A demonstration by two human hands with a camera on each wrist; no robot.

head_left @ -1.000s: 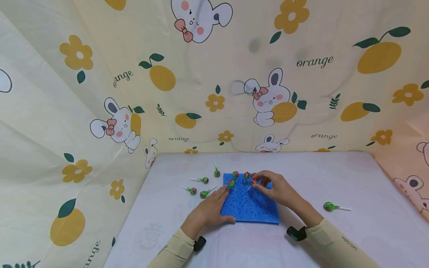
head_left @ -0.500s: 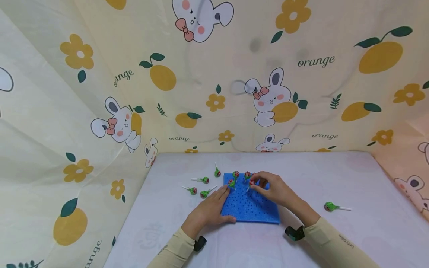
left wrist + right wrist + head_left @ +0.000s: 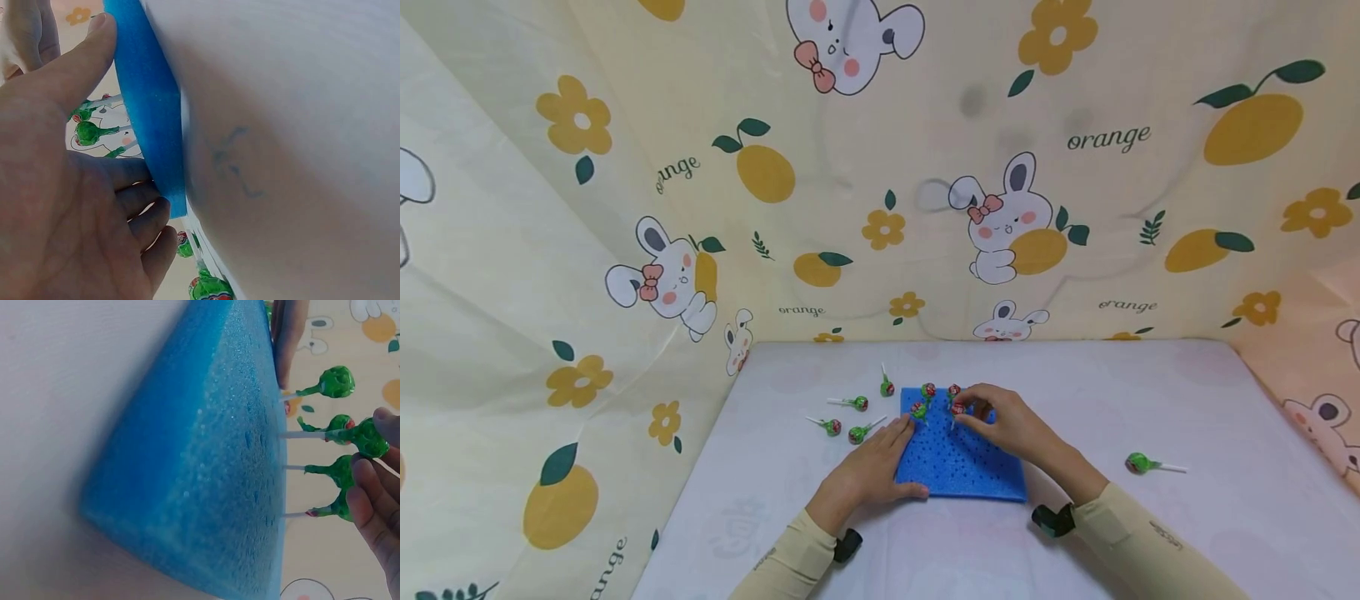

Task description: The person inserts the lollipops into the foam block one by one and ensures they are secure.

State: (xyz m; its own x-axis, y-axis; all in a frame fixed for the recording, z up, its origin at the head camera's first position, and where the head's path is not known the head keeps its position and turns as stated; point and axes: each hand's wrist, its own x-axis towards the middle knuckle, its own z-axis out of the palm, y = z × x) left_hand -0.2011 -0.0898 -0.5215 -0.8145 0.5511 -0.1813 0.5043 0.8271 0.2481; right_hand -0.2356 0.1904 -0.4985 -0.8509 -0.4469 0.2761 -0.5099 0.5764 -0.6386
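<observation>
A blue foam block (image 3: 962, 467) with small holes in its top lies on the table. My left hand (image 3: 872, 467) rests along its left side, fingers straight, thumb at the front edge. Over the block, my right hand (image 3: 1006, 423) pinches a green-and-red wrapped lollipop (image 3: 370, 439) by its candy head. That lollipop's white stick points down, its tip at the foam surface. Several lollipops stand in the foam by their sticks, among them one at the back left (image 3: 928, 390), one by the left fingertips (image 3: 918, 409) and another (image 3: 337, 381) in the right wrist view.
Left of the block, several loose lollipops lie on the white table (image 3: 760, 483), one of them (image 3: 857, 435) close to the left fingers. A single lollipop (image 3: 1138, 462) lies far to the right. A printed cloth (image 3: 880, 167) hangs behind and beside the table.
My right hand has shifted a little to the left over the foam with the pinched lollipop, whose stick now stands more upright. The left hand has stayed in place.
</observation>
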